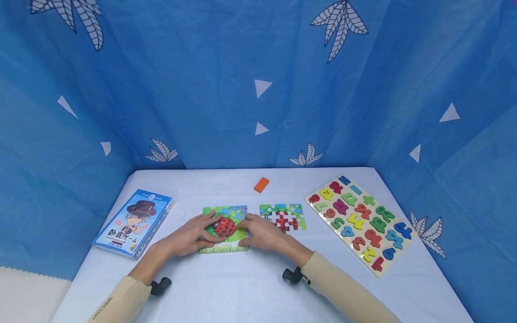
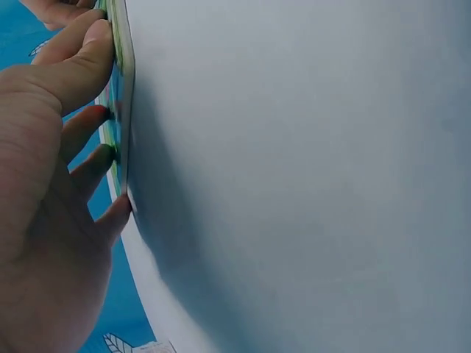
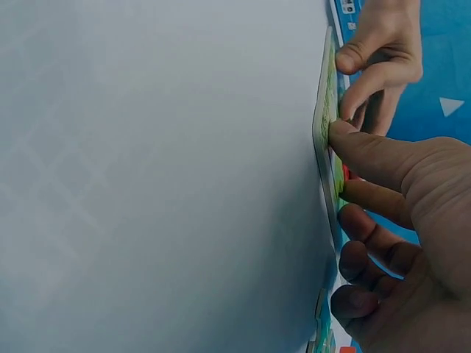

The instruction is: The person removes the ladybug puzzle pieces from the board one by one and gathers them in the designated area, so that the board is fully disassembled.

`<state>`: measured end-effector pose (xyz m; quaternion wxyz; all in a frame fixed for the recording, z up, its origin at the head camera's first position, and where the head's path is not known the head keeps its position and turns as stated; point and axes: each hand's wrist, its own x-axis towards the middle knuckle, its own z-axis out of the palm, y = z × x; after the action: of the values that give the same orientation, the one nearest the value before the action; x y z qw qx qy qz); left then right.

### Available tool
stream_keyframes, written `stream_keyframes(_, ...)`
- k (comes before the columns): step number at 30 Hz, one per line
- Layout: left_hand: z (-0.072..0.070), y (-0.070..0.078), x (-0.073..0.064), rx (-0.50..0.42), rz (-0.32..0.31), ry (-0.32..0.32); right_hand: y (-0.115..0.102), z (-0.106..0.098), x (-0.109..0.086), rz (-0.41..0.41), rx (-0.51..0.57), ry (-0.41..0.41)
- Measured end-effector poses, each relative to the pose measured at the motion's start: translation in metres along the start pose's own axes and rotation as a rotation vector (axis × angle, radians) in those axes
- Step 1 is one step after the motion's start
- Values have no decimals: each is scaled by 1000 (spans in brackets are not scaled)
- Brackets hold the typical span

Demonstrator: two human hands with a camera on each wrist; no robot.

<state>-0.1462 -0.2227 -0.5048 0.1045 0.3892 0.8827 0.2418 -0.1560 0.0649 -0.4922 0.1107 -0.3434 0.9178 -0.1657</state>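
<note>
A ladybug puzzle board (image 1: 224,248), green with a red spotted ladybug picture, lies flat on the table in the head view. My left hand (image 1: 191,234) rests on its left part, fingers spread and fingertips touching the surface. From the right side my right hand (image 1: 262,233) touches the board with thumb and index fingertips apart; its other fingers bend loosely in the right wrist view. Whether a small piece lies under those fingertips is hidden. Just right of that hand is a second board (image 1: 300,223) with loosely joined ladybug puzzle pieces (image 1: 282,220), partly covered by the hand.
A blue boxed game (image 1: 135,222) lies at the left edge of the table. Toward the back is an orange block (image 1: 261,185). Slanting across the right side is a wooden number board (image 1: 359,224) with colourful digits. Blue curtains (image 1: 226,89) surround the white table (image 1: 226,296).
</note>
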Motion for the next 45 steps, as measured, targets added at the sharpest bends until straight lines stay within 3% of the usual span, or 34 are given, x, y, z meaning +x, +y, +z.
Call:
stream_keyframes(11,2,1,2,-9,74,6,1,0,0,-4,23,3)
stream_keyframes(17,-1,3,3,-27,17,-39,2,-1,0,-7,20,6)
stream_keyframes(33,-2,-1,1,-107,-25,-81,0,0,-1,5,20,-3)
stream_keyframes(45,0,-2,0,-120,-12,-65,1,1,-1,6,24,3)
